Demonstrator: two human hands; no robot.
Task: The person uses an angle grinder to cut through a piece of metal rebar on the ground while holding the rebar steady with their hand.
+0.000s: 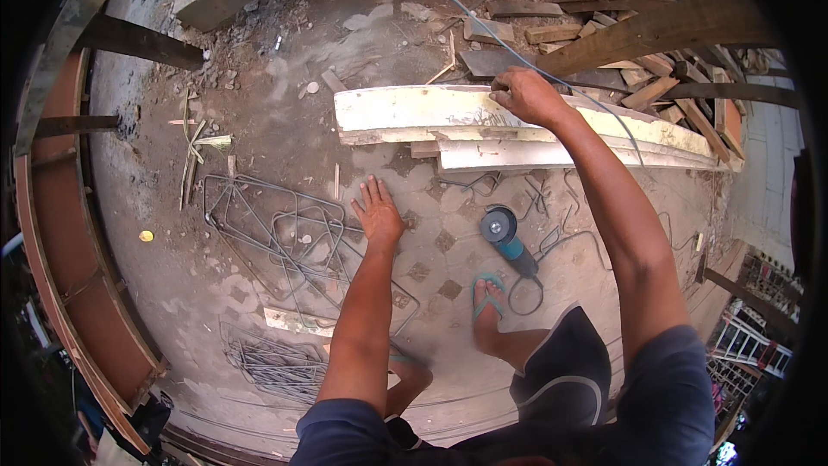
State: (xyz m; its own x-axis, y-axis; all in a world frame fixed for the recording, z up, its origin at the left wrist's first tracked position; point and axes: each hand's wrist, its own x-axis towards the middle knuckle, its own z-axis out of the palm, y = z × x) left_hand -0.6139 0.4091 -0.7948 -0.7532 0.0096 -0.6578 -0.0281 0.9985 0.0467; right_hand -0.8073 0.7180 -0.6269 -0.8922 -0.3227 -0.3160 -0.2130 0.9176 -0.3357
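Observation:
My left hand is held out over the floor with its fingers spread and nothing in it. Below and to its left lie bent steel rod frames. My right hand is closed, its fingers curled down over a long pale-yellow board; what they hold, if anything, is hidden. A thin grey-blue cable runs past its knuckles and on across the board. An angle grinder with a teal and dark body rests on the floor between my arms, disc end away from me.
Wood offcuts are heaped at the far right, under a thick slanting beam. More bent rods lie in a pile at the near left. A long brown wooden form stands along the left. My sandalled foot is near the grinder.

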